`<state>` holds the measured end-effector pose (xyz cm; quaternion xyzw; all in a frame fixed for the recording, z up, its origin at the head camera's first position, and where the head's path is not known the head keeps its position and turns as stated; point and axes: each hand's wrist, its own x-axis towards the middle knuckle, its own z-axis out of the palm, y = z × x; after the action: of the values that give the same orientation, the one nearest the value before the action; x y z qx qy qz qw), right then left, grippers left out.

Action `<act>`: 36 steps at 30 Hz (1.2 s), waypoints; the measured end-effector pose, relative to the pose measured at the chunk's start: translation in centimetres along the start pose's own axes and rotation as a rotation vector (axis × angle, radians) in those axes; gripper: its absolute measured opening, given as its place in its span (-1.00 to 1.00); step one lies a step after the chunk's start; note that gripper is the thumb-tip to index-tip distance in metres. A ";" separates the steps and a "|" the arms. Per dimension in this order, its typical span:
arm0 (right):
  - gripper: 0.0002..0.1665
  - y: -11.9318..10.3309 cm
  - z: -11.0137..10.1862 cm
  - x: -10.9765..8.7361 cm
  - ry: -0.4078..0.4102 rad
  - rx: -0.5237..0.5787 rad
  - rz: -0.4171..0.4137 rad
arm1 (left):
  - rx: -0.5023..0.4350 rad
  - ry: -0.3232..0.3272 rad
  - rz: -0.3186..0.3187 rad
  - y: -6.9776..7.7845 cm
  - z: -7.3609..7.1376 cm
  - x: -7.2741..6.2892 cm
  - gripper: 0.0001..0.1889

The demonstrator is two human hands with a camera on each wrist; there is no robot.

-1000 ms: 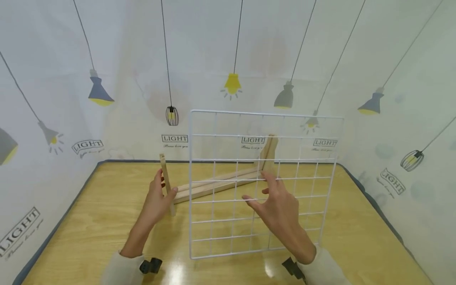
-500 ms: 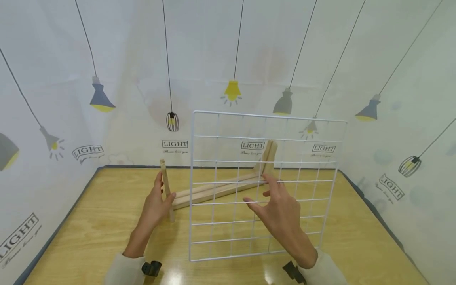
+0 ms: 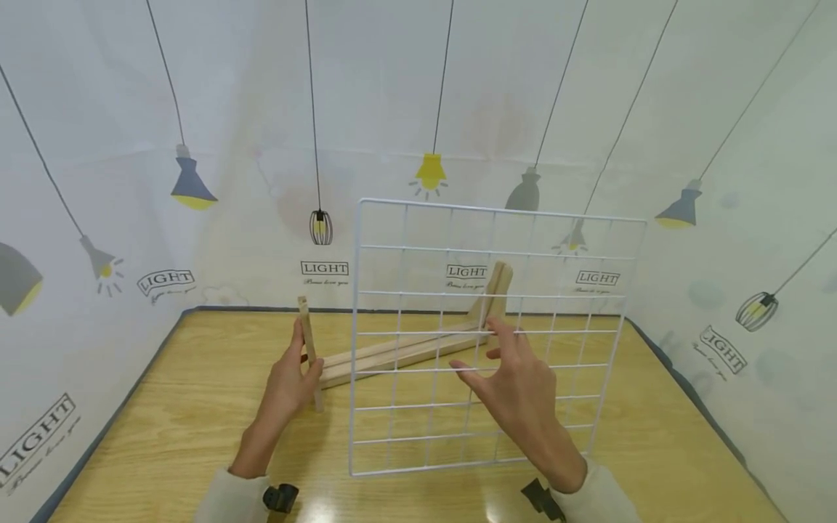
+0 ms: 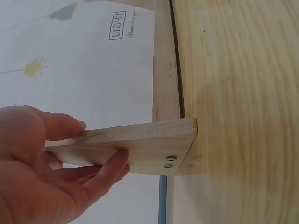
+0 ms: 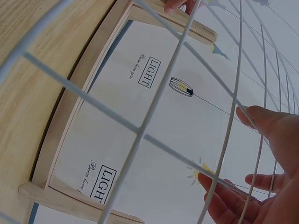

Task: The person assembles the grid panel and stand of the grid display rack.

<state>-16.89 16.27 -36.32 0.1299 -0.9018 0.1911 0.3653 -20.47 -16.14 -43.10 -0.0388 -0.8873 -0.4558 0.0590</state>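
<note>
A pale wooden stand [image 3: 405, 352] has a grooved crossbar and an upright at each end. My left hand [image 3: 290, 378] pinches its left upright [image 3: 307, 330], the thumb on one side and fingers on the other. Two screw heads [image 4: 170, 162] show low on that piece. A white wire grid [image 3: 354, 407] is raised on edge before the stand. My right hand [image 3: 519, 378] overlaps the grid, thumb and index finger spread apart near two wires. Wires cross its fingers [image 5: 224, 200] in the right wrist view; I cannot tell whether they grip the grid.
Under everything is a wood-grain tabletop [image 3: 163, 421] with a dark rear edge. A pale backdrop [image 3: 248, 218] printed with hanging lamps rises behind and on both sides. The stand's far upright [image 3: 499, 283] shows through the grid.
The head view has tilted up slightly, so the stand and backdrop sit lower. The grid has shifted a little right and up relative to the stand. Both hands keep nearly the same pose.
</note>
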 end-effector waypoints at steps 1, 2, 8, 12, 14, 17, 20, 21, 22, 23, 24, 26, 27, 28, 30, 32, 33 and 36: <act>-0.09 0.0 0.0 0.0 0.002 0.002 -0.001 | 0.006 0.002 -0.002 0.0 0.0 0.0 -0.16; -0.09 -0.1 0.0 0.1 0.005 0.002 -0.001 | 0.010 0.004 -0.004 0.0 0.0 -0.1 -0.16; -0.09 -0.1 -0.1 0.3 0.021 -0.012 -0.003 | 0.023 0.008 0.000 -0.1 -0.3 -0.2 -0.17; -0.08 -0.1 -0.2 0.3 0.027 -0.018 -0.001 | 0.024 0.009 0.011 -0.2 -0.3 -0.2 -0.17; -0.08 0.0 -0.2 0.3 0.031 -0.018 0.003 | 0.023 0.009 0.022 -0.2 -0.3 -0.2 -0.17; -0.09 0.0 -0.2 0.3 0.037 -0.017 0.007 | 0.018 0.011 0.031 -0.1 -0.3 -0.1 -0.18; -0.08 0.0 -0.2 0.5 0.041 -0.014 -0.001 | 0.014 0.010 0.022 0.0 -0.2 0.0 -0.18; -0.08 0.0 -0.2 0.5 0.044 -0.016 -0.006 | 0.007 0.007 0.020 0.0 -0.1 0.0 -0.18; -0.07 0.0 -0.2 0.6 0.047 -0.015 -0.010 | -0.001 0.003 0.018 0.1 -0.1 0.0 -0.17; -0.07 0.1 -0.2 0.6 0.049 -0.014 -0.012 | -0.008 0.000 0.017 0.1 0.0 0.0 -0.17; -0.07 0.1 -0.2 0.7 0.053 -0.013 -0.015 | -0.015 -0.004 0.018 0.2 0.1 0.0 -0.17; -0.07 0.0 -0.2 0.8 0.058 -0.009 -0.016 | -0.026 -0.012 0.020 0.3 0.2 0.0 -0.16; -0.07 0.0 -0.2 0.9 0.061 -0.004 -0.016 | -0.031 -0.014 0.021 0.4 0.3 0.1 -0.15; -0.07 0.0 -0.2 1.0 0.062 0.003 -0.016 | -0.030 -0.016 0.019 0.4 0.3 0.1 -0.15; -0.08 0.0 -0.2 1.1 0.065 0.014 -0.019 | -0.026 -0.018 0.019 0.4 0.4 0.1 -0.15; -0.08 -0.1 -0.2 1.2 0.070 0.022 -0.024 | -0.017 -0.017 0.019 0.4 0.5 0.1 -0.15; -0.08 -0.1 -0.2 1.2 0.071 0.022 -0.025 | -0.015 -0.018 0.020 0.4 0.5 0.1 -0.15; -0.09 -0.2 -0.3 1.4 0.075 0.012 -0.031 | -0.010 -0.019 0.020 0.4 0.6 0.1 -0.15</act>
<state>-17.62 16.06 -35.06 0.1388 -0.8841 0.1957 0.4011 -20.56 -15.41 -43.11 -0.0524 -0.8851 -0.4592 0.0547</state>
